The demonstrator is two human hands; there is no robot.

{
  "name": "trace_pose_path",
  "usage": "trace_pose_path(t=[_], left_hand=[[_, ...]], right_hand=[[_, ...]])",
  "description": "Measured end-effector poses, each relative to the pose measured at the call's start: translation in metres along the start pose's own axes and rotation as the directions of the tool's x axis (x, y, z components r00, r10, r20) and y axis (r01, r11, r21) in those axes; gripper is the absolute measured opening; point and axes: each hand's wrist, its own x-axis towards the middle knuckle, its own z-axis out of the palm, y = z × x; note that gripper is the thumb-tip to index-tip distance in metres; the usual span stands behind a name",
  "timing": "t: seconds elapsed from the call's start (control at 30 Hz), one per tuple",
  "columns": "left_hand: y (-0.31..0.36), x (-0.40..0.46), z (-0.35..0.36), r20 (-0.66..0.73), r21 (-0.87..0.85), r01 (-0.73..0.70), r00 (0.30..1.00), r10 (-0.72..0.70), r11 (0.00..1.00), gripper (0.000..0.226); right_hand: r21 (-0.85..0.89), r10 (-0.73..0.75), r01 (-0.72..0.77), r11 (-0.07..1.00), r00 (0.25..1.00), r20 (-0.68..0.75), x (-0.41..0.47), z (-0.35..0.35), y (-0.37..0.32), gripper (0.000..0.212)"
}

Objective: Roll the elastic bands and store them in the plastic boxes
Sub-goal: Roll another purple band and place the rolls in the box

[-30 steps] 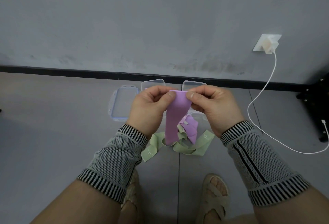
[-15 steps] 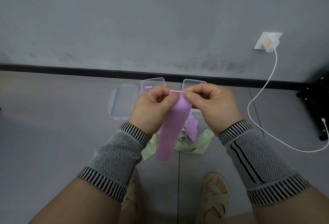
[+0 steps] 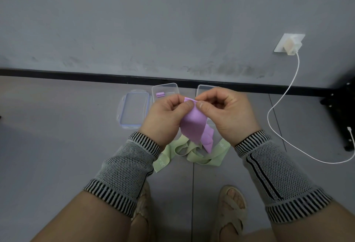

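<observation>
My left hand [image 3: 165, 118] and my right hand [image 3: 224, 116] both pinch the top edge of a purple elastic band [image 3: 193, 124], which hangs down between them above the floor. Another purple band [image 3: 208, 139] and several pale green bands [image 3: 192, 153] lie in a loose heap on the floor below my hands. Behind my left hand stands an open clear plastic box [image 3: 165, 88] with a rolled purple band [image 3: 159, 94] inside. A second clear box [image 3: 205, 89] is partly hidden behind my right hand.
A clear lid with a blue rim [image 3: 134, 109] lies left of the boxes. A white charger [image 3: 291, 46] sits in a wall socket, its cable [image 3: 276, 126] looping over the floor at right. Black furniture [image 3: 343, 113] stands at far right. My sandalled feet [image 3: 232, 209] are below.
The hanging purple band has become shorter and its free end has swung up; my fingers have closed tighter together on its top edge.
</observation>
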Motion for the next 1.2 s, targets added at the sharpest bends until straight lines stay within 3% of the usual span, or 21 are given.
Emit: trace_pose_path(t=[0.23, 0.4, 0.5, 0.57, 0.77, 0.9, 1.0, 1.07, 1.2], left_hand=[[-0.0008, 0.0015, -0.0008, 0.029, -0.061, 0.079, 0.997, -0.077, 0.995, 0.024], [0.0000, 0.0023, -0.0014, -0.029, -0.174, 0.210, 0.975, -0.218, 0.962, 0.016], [0.0023, 0.0012, -0.0019, -0.024, -0.223, 0.244, 0.967, -0.255, 0.944, 0.040], [0.0020, 0.0002, -0.0024, 0.009, -0.190, 0.226, 0.974, -0.228, 0.956, 0.049], [-0.0027, 0.0000, -0.0054, 0.039, -0.147, 0.174, 0.985, -0.170, 0.974, 0.024], [-0.0010, 0.0008, -0.0047, -0.028, -0.059, 0.040, 0.999, -0.042, 0.997, 0.027], [0.0012, -0.0005, -0.0035, -0.067, 0.011, -0.038, 0.997, 0.038, 0.999, 0.033], [0.0020, -0.0020, -0.0028, -0.067, 0.052, -0.070, 0.995, 0.074, 0.996, 0.035], [0.0016, -0.0017, -0.0025, -0.069, 0.111, -0.081, 0.994, 0.089, 0.991, 0.019]], right_hand=[[-0.039, -0.033, 0.034, 0.999, 0.999, 0.018, -0.0014, 0.0013, -0.0013, 0.030], [-0.184, -0.047, 0.051, 0.982, 0.999, 0.025, -0.0033, 0.0030, 0.0015, 0.032], [-0.269, -0.106, 0.113, 0.956, 0.993, 0.041, -0.0033, 0.0040, 0.0020, 0.029], [-0.297, -0.141, 0.149, 0.943, 0.989, 0.048, -0.0033, 0.0047, 0.0019, 0.024], [-0.261, -0.123, 0.125, 0.957, 0.992, 0.025, -0.0022, 0.0034, 0.0019, 0.030], [0.023, 0.041, -0.041, 0.999, 0.999, -0.005, -0.0010, 0.0030, 0.0019, 0.026], [0.237, 0.163, -0.157, 0.959, 0.987, -0.007, 0.0018, -0.0001, 0.0022, 0.019], [0.183, 0.155, -0.148, 0.972, 0.987, -0.027, 0.0013, 0.0002, 0.0016, 0.020], [0.035, 0.115, -0.114, 0.993, 0.993, -0.033, 0.0001, 0.0031, 0.0017, 0.014]])
